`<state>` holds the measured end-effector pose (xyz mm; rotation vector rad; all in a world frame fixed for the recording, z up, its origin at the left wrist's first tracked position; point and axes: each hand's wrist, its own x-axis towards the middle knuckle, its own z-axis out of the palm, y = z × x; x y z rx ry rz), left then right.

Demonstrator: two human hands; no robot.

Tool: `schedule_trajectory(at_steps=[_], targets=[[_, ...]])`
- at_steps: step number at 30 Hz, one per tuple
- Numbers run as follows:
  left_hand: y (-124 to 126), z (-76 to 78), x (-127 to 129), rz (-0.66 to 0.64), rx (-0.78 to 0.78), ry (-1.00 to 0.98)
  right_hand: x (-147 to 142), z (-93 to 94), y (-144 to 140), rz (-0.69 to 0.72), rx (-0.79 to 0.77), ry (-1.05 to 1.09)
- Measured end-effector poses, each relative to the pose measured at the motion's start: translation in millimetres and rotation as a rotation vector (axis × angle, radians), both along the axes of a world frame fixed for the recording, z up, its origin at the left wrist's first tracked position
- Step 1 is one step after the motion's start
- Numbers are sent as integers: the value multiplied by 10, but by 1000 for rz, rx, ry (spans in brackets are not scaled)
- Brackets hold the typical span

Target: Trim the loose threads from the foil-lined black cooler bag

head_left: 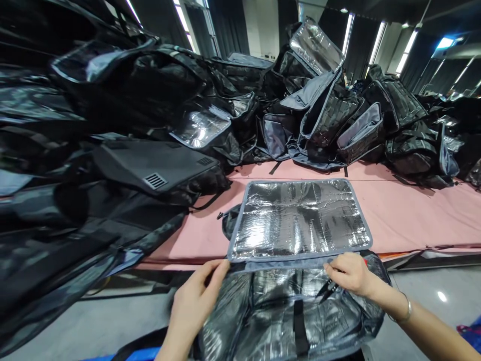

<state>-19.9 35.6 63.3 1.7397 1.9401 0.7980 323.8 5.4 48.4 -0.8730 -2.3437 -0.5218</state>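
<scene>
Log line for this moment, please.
left hand: grips bag rim | right hand: grips rim | insulated bag: open | lid: on table

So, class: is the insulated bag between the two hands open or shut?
Open: the bag's foil-lined lid lies flipped back flat on the pink table, showing the silver interior.

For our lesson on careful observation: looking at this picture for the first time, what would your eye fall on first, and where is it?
The shiny silver-lined lid of an open insulated bag lies flung back onto the pink table, at centre. The left hand and right hand hold the bag's rim at the bottom. Behind and to the left, heaps of black bags crowd the table.
</scene>
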Motion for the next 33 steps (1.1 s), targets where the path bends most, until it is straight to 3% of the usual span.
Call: schedule_trajectory(at_steps=[3, 7, 10, 13, 16, 18, 22, 24, 30, 33], targets=[[85, 64, 48, -54, -175, -38, 3, -19, -42, 24, -18, -4], [118, -26, 175, -40, -65, -368, 51, 27, -47, 20, -105, 29], [68, -99, 291, -19, 9, -553, 56, 76, -38, -62, -300, 113], [-6, -118, 395, -42, 52, -640, -63, 78, -15, -214, -461, 187], [-64, -130, 452, -56, 92, -661, -285, 39, 14, -286, -506, 207], [-86, -143, 448, -43, 104, -669, -433, 29, 19, -207, -552, 283], [-96, -161, 379, -25, 84, -680, -613, 103, -31, 244, -717, 358], [-96, -168, 357, -21, 76, -687, -624, 147, -46, 285, -706, 337], [-128, -181, 372, -6, 56, -715, -407, 133, 153, -197, -486, 395], [-142, -158, 389, 7, 75, -728, -319, 121, 269, -311, -472, 285]])
